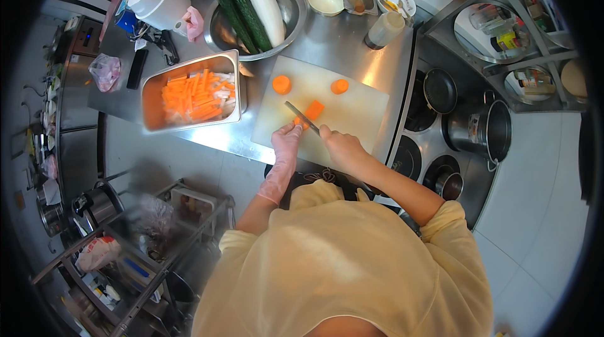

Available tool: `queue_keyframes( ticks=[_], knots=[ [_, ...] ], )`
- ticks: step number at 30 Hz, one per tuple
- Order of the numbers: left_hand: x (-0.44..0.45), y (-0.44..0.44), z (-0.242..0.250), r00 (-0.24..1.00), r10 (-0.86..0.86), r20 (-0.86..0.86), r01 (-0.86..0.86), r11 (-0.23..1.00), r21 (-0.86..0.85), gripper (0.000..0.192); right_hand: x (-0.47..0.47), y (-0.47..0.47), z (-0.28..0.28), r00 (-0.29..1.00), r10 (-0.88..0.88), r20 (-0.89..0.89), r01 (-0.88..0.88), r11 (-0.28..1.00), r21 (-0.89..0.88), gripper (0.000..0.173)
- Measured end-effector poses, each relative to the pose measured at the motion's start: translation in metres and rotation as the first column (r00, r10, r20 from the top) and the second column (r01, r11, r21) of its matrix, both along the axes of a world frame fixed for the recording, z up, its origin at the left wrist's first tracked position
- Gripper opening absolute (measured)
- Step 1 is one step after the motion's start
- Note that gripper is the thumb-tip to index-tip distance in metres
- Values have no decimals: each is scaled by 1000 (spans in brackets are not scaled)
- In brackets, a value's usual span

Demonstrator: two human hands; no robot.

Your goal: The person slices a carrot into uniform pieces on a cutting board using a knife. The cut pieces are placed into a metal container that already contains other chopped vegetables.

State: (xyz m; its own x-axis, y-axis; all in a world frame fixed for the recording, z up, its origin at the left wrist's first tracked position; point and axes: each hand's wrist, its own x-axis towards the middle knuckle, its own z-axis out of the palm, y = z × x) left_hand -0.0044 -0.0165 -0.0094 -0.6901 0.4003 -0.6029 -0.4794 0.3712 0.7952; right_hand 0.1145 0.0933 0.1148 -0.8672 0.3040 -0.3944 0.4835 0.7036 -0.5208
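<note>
My left hand, in a clear pinkish glove, grips a small piece of carrot on the pale cutting board. The bare right hand is closed round the handle of a kitchen knife, whose blade lies between the held piece and a cut carrot block. Two more carrot chunks, one at upper left and one at upper right, rest on the board. Left of it, a rectangular steel pan contains carrot sticks and whitish strips.
Behind the board, a steel bowl holds two cucumbers and a peeled white radish. A squeeze bottle stands at the back right. Beyond the counter's right edge are cooktops with a frying pan and a tall pot.
</note>
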Motion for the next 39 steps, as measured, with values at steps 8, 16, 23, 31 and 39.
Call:
queue_keyframes(
  ticks=[8, 16, 23, 31, 39],
  knots=[
    [2, -2, 11, 1000, 29, 12, -29, 997, 74, 25, -9, 3, -28, 1000, -14, -8, 14, 999, -35, 20],
    [-1, -5, 8, 998, 14, 67, -19, 997, 74, 34, -7, -9, -81, 994, -85, -70, 90, 993, 71, 22],
    [-3, -3, 12, 996, 10, 93, -22, 991, 130, 32, 14, 53, -86, 960, -245, -133, 165, 884, -437, 20],
    [2, -5, 11, 982, 103, 156, -120, 987, 108, 35, 33, 49, -64, 941, -236, -244, 180, 956, -232, 18],
    [3, -6, 17, 989, 82, 123, -98, 987, 130, 34, 34, -14, -16, 986, -86, -143, 111, 978, 175, 16]
  ],
)
